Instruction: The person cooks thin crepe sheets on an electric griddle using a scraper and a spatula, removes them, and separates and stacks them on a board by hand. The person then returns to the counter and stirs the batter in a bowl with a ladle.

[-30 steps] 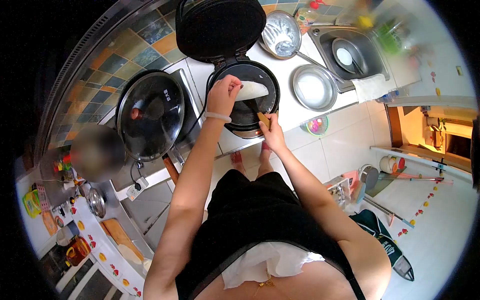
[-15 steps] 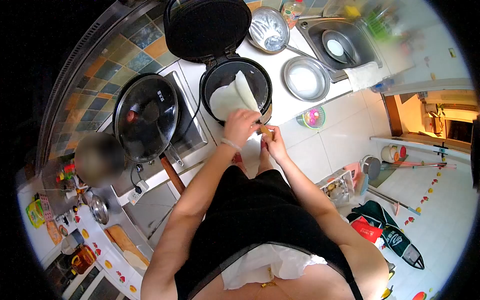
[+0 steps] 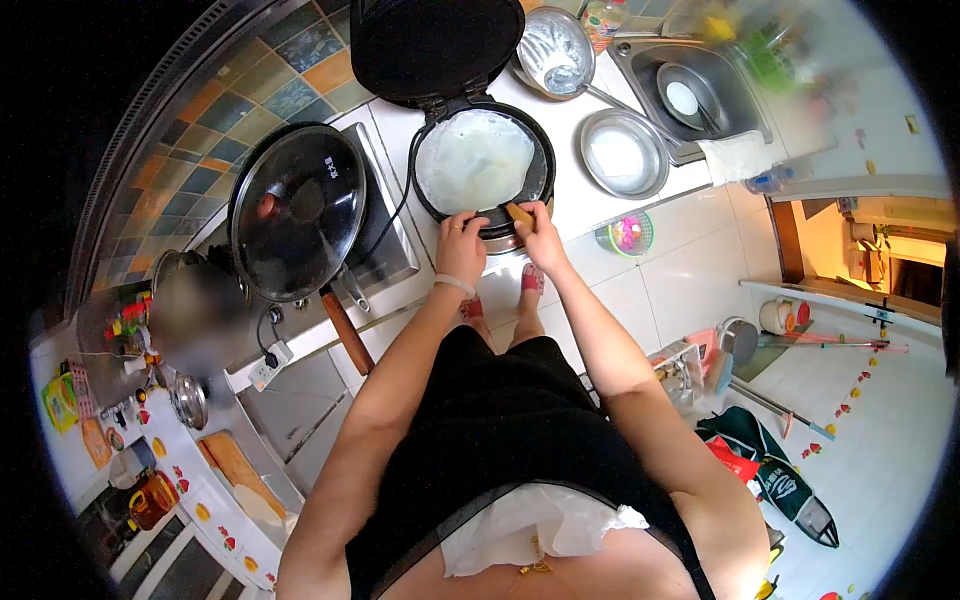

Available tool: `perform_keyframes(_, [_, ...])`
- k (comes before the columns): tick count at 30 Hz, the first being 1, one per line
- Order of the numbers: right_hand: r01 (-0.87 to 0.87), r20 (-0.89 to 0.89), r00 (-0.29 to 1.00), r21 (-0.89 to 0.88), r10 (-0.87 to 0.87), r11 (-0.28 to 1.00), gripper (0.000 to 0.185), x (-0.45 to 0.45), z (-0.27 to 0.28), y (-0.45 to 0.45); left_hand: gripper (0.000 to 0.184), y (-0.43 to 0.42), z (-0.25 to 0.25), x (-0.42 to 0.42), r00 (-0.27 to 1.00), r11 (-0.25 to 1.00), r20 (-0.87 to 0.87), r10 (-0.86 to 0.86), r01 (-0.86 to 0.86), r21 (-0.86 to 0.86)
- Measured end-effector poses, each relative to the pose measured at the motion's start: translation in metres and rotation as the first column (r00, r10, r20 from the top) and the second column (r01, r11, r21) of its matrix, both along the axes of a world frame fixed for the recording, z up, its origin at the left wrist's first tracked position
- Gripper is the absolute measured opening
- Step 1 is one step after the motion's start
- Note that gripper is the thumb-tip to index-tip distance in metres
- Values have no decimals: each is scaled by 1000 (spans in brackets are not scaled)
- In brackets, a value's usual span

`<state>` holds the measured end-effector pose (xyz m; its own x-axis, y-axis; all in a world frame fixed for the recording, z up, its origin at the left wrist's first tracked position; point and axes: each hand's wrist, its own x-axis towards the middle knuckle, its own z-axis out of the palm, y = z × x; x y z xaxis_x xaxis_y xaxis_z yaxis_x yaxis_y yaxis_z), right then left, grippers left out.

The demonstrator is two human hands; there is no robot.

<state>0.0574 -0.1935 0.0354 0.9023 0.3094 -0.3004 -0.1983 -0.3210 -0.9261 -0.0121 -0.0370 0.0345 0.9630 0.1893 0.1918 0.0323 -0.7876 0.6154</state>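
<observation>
A thin pale pancake (image 3: 475, 160) lies flat in the round black electric griddle (image 3: 543, 180), off to the left side of its plate. The griddle's lid (image 3: 430, 45) stands raised behind. My left hand (image 3: 461, 250) is at the front rim, its fingertips close to the pancake's near edge, fingers a little apart with nothing visible in them. In my right hand (image 3: 541, 243) is a small flat brown scraper (image 3: 519, 214), which looks wooden. It is held at the griddle's front right rim, and the fingers partly cover it.
Left of the griddle, a large lidded pan (image 3: 300, 210) sits on the stove, its wooden handle (image 3: 347, 335) jutting toward me. On the right are a metal bowl (image 3: 624, 155), a batter-smeared pan (image 3: 555, 55) and the sink (image 3: 735, 100). A small basket (image 3: 628, 235) is on the floor.
The pancake was folded up under my left hand and now lies flat. My left hand has drawn back to the rim. The right hand still holds the scraper. The view has shifted slightly.
</observation>
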Motion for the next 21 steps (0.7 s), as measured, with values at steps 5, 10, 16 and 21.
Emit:
perform_keyframes(5, [100, 66, 994, -267, -86, 959, 25, -1, 33, -31, 32, 19, -7, 4, 977, 980, -74, 199, -200, -16])
perform_keyframes(10, [168, 137, 983, -388, -123, 906, 25, -12, 58, -65, 33, 32, -16, 10, 942, 956, -163, 293, -290, 44])
perform_keyframes(16, [112, 78, 992, -144, -102, 983, 23, -16, 50, -40, 33, 23, -22, 13, 950, 974, -216, 224, -211, 83])
perform_keyframes(21, [73, 84, 994, -73, -66, 995, 23, -19, -12, -34, 39, 19, -29, 12, 956, 978, -236, 172, -137, 158])
